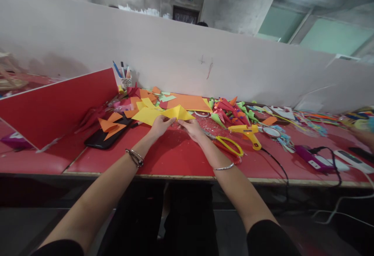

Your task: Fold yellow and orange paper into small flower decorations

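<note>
A folded piece of yellow paper (179,112) is pinched between my two hands just above the red tabletop. My left hand (161,126) grips its near left edge, and my right hand (191,128) closes on its near right edge. The fold rises to a peak in the middle. Behind my left hand lies a flat yellow sheet (146,115). Folded orange paper (111,125) rests on a black phone (105,137) to the left. Yellow-handled scissors (230,145) lie to the right of my right hand, their blades partly hidden.
A yellow glue gun (247,133) with a black cord lies right of the scissors. Red and green paper cones (226,112) are heaped behind. A red board (61,104) stands at left, near a pen cup (126,81). A purple power strip (314,159) and another person's arm (362,137) are at right.
</note>
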{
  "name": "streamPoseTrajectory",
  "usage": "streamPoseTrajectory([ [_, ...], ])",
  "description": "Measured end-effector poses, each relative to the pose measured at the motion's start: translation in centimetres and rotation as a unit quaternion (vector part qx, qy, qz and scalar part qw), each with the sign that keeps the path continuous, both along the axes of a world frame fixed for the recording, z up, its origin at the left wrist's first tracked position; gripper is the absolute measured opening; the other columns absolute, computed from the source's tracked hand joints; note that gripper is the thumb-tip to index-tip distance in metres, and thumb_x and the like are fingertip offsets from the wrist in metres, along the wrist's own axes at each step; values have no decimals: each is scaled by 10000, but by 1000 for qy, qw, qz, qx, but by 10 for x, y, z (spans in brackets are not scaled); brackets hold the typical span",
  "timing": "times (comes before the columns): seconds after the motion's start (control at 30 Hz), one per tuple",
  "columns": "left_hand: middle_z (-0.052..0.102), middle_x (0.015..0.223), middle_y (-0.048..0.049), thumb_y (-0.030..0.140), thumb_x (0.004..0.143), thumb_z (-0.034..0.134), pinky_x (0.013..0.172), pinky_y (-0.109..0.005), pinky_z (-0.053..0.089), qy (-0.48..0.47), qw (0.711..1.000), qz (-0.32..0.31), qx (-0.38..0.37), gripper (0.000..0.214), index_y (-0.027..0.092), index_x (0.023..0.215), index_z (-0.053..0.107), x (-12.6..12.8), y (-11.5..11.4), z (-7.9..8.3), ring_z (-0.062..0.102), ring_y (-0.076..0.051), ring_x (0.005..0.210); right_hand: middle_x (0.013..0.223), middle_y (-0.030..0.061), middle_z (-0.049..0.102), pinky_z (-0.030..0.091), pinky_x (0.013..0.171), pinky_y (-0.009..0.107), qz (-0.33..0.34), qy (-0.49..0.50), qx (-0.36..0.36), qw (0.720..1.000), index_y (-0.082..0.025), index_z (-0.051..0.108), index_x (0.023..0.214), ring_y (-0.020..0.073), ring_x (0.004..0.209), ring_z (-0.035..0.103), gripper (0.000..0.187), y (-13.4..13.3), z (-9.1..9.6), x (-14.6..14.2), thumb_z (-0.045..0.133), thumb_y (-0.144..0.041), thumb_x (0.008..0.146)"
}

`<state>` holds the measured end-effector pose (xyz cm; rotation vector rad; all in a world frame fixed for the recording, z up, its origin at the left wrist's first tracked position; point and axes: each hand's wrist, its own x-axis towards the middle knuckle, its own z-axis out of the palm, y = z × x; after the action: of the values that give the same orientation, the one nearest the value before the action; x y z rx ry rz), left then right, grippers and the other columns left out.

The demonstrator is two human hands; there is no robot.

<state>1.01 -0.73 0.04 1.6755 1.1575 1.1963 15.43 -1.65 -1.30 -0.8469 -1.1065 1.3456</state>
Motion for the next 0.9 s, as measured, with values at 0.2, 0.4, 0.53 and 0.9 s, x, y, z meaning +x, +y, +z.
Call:
streamPoseTrajectory([
  [0.2,519,471,25,441,659,556,416,-195,319,21,999,18,22,313,140,572,557,0,-1,0,428,-80,420,554,-44,601,435,544,214,-32,1,-3,999,-154,628,658,62,487,511,221,2,0,2,734,-277,507],
  [0.4,496,434,21,471,725,475,399,-189,298,63,997,17,38,396,136,531,560,-3,0,-1,398,-71,386,584,-34,615,427,531,210,-24,-9,3,1000,-154,634,693,72,510,529,241,3,-1,2,733,-267,505],
  [0.53,475,409,14,507,782,376,403,-189,316,92,994,23,52,496,136,511,564,-4,0,-2,397,-73,370,605,-33,617,422,532,205,-16,-14,7,1000,-158,639,712,71,524,529,234,3,-3,2,724,-271,525],
  [0.9,582,1071,-108,387,784,405,921,-380,333,297,921,164,190,373,161,1018,587,-76,-13,24,488,-255,1033,579,-36,594,422,554,209,-49,-17,-6,999,-159,602,670,71,532,526,241,6,-4,9,722,-306,522],
])
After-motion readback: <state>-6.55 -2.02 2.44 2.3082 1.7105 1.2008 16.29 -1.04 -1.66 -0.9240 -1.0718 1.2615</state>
